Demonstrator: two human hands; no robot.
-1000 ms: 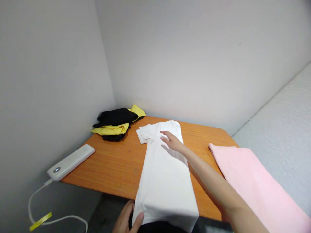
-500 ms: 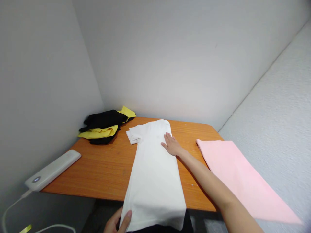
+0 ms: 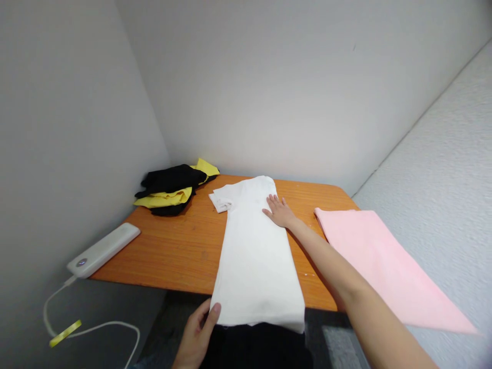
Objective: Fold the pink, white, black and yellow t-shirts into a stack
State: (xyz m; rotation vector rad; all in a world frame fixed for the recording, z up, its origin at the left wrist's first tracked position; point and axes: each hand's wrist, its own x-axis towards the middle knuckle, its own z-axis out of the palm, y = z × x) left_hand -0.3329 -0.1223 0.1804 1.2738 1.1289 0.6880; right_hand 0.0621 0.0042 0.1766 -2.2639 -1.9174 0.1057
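A white T-shirt [image 3: 257,256], folded lengthwise, lies along the wooden table with its sleeves together at the far left and its hem hanging past the near edge. My left hand [image 3: 198,328] pinches the shirt's near left corner between thumb and fingers, just off the table edge. Flat on the upper right part of the shirt, with fingers spread, rests my right hand [image 3: 280,211]. The shirt's underside is hidden.
Black and yellow garments [image 3: 172,187] are piled at the back left of the table [image 3: 172,251]. A white power bank [image 3: 105,249] with a cable sits on the left edge. Pink fabric [image 3: 376,261] drapes over the right side. Walls stand behind and at both sides.
The whole view has shifted, so the table and shirt appear slightly higher and further right. Both hands keep their places on the shirt, and its hem looks a little straighter.
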